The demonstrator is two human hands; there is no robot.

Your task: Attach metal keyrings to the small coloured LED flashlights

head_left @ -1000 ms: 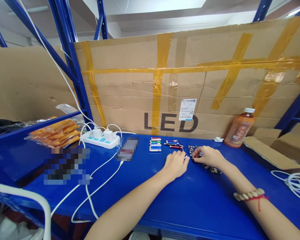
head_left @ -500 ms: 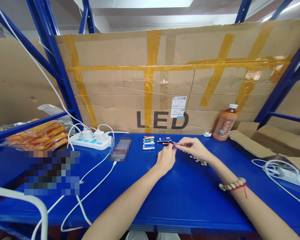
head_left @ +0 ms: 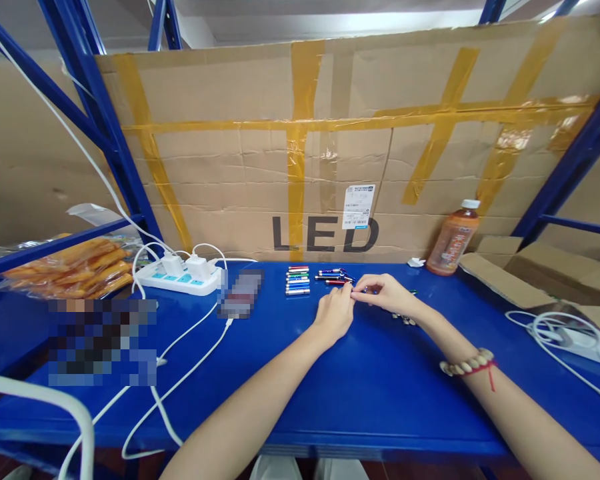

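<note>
My left hand (head_left: 334, 313) is closed, its fingertips pinched at the middle of the blue table (head_left: 370, 393). Against them press the fingertips of my right hand (head_left: 386, 295), closed too; whatever small piece they hold is hidden by the fingers. Just beyond my left hand lies a loose group of slim metallic tubes (head_left: 330, 274) in blue, black and red. To its left, a neat row of short shiny tubes (head_left: 297, 281) in red, green, blue and silver lies side by side. Small round silvery pieces (head_left: 404, 320) like button cells are scattered under my right wrist, partly hidden.
At left are a white power strip (head_left: 185, 283) with plugs, a phone (head_left: 243, 293) on a cable, and bagged orange items (head_left: 80, 267). An orange drink bottle (head_left: 454, 239), an open cardboard box (head_left: 560, 273) and coiled white cable (head_left: 555, 330) stand right. Taped cardboard (head_left: 230, 180) forms the back.
The view has tilted slightly downward. My hands stay together at nearly the same place, and the bit of blue seen between the fingertips before is now covered.
</note>
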